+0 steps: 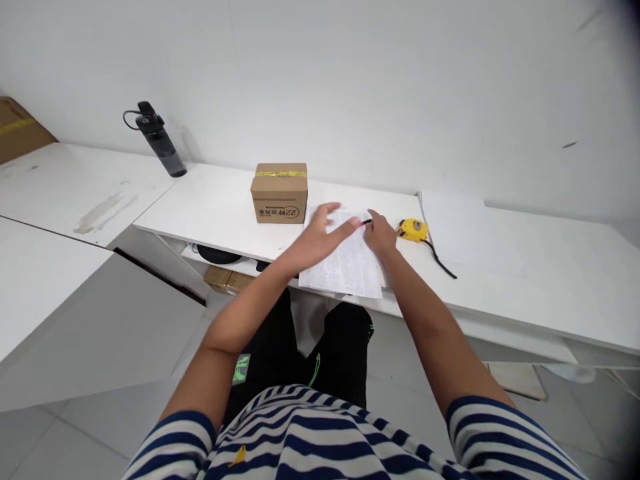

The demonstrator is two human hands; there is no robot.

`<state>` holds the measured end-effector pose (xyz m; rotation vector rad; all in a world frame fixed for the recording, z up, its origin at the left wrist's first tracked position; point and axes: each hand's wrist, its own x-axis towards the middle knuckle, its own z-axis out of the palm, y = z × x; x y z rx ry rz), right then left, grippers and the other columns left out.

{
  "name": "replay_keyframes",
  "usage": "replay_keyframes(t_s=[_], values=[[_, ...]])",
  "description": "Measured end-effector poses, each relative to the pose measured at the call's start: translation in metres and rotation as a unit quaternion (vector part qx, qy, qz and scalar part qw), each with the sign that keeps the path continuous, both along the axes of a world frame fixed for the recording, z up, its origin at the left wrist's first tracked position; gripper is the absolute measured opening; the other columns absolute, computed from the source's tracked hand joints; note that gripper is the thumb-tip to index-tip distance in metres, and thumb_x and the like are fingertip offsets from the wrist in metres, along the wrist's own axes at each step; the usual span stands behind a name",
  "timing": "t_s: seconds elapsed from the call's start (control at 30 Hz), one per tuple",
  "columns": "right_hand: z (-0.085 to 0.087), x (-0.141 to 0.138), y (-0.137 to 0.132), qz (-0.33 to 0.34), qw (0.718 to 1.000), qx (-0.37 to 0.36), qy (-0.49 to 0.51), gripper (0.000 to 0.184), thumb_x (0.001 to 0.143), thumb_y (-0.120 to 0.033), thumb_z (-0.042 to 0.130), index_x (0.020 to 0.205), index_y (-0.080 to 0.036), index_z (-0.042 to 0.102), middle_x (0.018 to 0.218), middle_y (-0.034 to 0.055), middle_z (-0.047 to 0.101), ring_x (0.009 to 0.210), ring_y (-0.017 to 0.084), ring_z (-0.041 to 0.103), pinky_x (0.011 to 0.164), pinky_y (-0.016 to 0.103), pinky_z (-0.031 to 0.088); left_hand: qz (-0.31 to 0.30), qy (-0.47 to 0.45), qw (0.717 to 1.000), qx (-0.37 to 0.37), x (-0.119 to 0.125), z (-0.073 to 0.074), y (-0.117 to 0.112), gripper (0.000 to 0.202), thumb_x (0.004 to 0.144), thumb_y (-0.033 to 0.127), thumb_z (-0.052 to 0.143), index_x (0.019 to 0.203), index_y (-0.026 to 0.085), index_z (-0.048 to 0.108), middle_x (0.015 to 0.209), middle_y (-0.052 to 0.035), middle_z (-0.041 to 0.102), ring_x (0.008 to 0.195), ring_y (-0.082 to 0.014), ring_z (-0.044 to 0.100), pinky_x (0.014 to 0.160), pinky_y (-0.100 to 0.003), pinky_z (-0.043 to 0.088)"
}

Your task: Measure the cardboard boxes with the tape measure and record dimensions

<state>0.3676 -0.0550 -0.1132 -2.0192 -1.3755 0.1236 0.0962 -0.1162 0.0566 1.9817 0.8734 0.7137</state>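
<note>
A sheet of paper (pixel 345 267) with dense writing or print lies on the white table, its near edge hanging slightly over the front. Above its left upper part is my left hand (pixel 320 239), thumb and fingers spread apart. At the paper's right upper edge my right hand (pixel 382 235) is closed round a thin black pen (pixel 367 221). Only a short length of the pen shows, with a bit of red by my left thumb tip. Just right of that hand lies a yellow tape measure (pixel 414 230) with a black strap.
A small cardboard box (pixel 280 193) with yellow tape stands left of the paper. Farther left is a dark water bottle (pixel 163 143) by the wall. White sheets (pixel 460 230) lie at the right. Under the tabletop, a shelf (pixel 245 265) holds dark items.
</note>
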Motion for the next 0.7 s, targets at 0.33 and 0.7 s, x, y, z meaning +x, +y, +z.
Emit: replay_keyframes(t_s=[0.33,0.7], values=[[0.007,-0.002,-0.005,-0.378,0.918,0.072,0.093,0.052,0.092,-0.033,0.049,0.142,-0.022,0.059,0.168,0.0194,0.037,0.161,0.043,0.020,0.126,0.073,0.009,0.136,0.456,0.856,0.201,-0.069,0.009,0.189,0.111,0.075,0.059,0.083,0.166,0.023,0.033,0.176,-0.0163,0.031,0.159,-0.0410,0.032,0.125,-0.057,0.032],[0.006,0.004,-0.001,-0.387,0.900,0.073,0.184,0.087,0.085,-0.045,0.062,0.162,-0.019,0.031,0.165,0.0233,0.044,0.160,0.039,0.031,0.132,0.064,0.006,0.107,0.514,0.819,0.231,-0.116,0.012,0.121,0.102,0.072,0.053,0.088,0.162,0.033,0.043,0.172,-0.0097,0.041,0.152,-0.0384,0.046,0.115,-0.047,0.043]])
